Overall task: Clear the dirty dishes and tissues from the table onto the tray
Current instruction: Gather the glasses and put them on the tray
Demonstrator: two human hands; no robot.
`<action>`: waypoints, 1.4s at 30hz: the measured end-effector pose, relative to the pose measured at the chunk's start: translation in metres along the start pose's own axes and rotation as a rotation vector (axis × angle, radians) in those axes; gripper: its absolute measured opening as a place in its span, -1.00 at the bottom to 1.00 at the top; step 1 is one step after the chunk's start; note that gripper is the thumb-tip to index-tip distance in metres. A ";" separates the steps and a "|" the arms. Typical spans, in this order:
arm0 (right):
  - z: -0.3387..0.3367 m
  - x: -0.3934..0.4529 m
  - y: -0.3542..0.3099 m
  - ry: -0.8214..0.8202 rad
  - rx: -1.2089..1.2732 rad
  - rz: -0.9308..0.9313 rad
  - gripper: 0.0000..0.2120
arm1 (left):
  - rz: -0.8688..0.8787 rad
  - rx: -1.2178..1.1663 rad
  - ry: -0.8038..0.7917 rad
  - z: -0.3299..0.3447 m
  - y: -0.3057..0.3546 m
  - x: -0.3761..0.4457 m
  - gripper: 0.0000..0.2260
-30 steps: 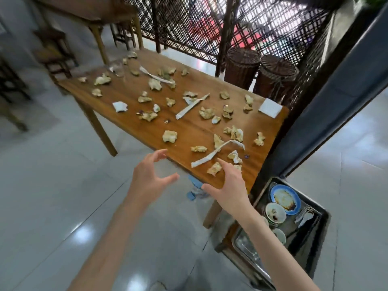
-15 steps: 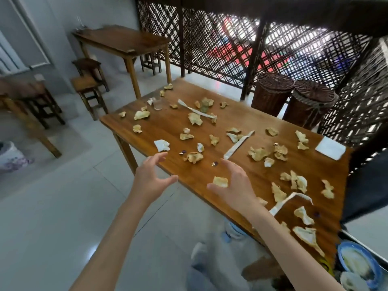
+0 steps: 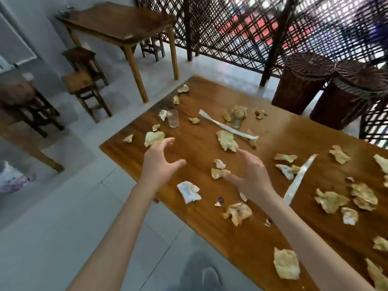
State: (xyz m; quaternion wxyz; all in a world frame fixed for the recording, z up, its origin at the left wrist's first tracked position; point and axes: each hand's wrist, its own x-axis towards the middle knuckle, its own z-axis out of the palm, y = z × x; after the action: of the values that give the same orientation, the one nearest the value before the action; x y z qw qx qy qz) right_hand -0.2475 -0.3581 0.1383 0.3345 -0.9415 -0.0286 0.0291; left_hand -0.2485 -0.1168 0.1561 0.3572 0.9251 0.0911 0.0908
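Note:
A long wooden table [image 3: 273,217] is strewn with several crumpled, stained tissues, such as one big tissue [image 3: 227,140] in the middle and a white tissue [image 3: 189,191] near the front edge. Two clear glasses stand at the far end: a tall glass [image 3: 173,118] and a short glass [image 3: 237,118]. Long white paper strips [image 3: 228,128] lie across the top. My left hand [image 3: 159,162] hovers over the table's left corner with spread fingers, holding nothing. My right hand [image 3: 251,175] hovers open above small tissues [image 3: 219,172]. The tray is out of view.
Two dark wicker baskets [image 3: 302,82] stand behind the table by a lattice screen [image 3: 231,28]. Another wooden table [image 3: 117,26] and stools [image 3: 84,89] stand at the back left. Grey tiled floor [image 3: 52,217] runs along the left. My shoe [image 3: 211,277] shows below.
The view has swung left along the table and closer; the tray has left the picture and the glasses have come near. Both hands stay raised and open, now over the table's left end.

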 end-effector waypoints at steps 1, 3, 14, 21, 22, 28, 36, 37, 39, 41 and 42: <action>0.009 0.018 -0.003 0.002 -0.010 0.028 -0.25 | 0.003 0.010 -0.013 0.002 -0.010 0.022 -0.41; 0.021 0.046 -0.009 0.002 -0.014 0.065 -0.23 | 0.012 0.024 -0.015 0.007 -0.027 0.061 -0.42; 0.095 0.175 -0.031 0.228 0.019 0.267 -0.26 | 0.171 0.112 -0.226 0.062 -0.114 0.261 -0.35; 0.121 0.221 -0.029 0.271 -0.019 0.392 -0.27 | 0.234 0.214 -0.313 0.101 -0.133 0.316 -0.30; 0.122 0.227 -0.027 0.277 -0.020 0.406 -0.27 | 0.225 0.236 -0.328 0.105 -0.134 0.320 -0.30; 0.118 0.250 -0.005 0.293 -0.059 0.464 -0.28 | 0.134 0.238 -0.309 0.122 -0.135 0.322 -0.35; 0.103 0.305 0.040 0.314 -0.145 0.521 -0.22 | 0.137 0.121 -0.323 0.137 -0.095 0.338 -0.41; 0.102 0.312 0.046 0.300 -0.134 0.528 -0.20 | 0.147 0.111 -0.323 0.138 -0.090 0.339 -0.41; 0.099 0.325 0.056 0.286 -0.111 0.544 -0.20 | 0.168 0.098 -0.325 0.139 -0.081 0.340 -0.40; 0.099 0.334 0.063 0.301 -0.114 0.553 -0.28 | 0.180 0.095 -0.340 0.139 -0.076 0.340 -0.39; 0.098 0.337 0.065 0.317 -0.117 0.551 -0.32 | 0.183 0.092 -0.350 0.139 -0.074 0.339 -0.39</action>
State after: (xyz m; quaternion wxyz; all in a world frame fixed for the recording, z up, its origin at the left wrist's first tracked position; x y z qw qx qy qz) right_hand 0.0831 -0.3220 0.0088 0.2599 -0.9241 0.2784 -0.0303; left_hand 0.1040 -0.0732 0.0393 0.3154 0.9465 -0.0526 -0.0435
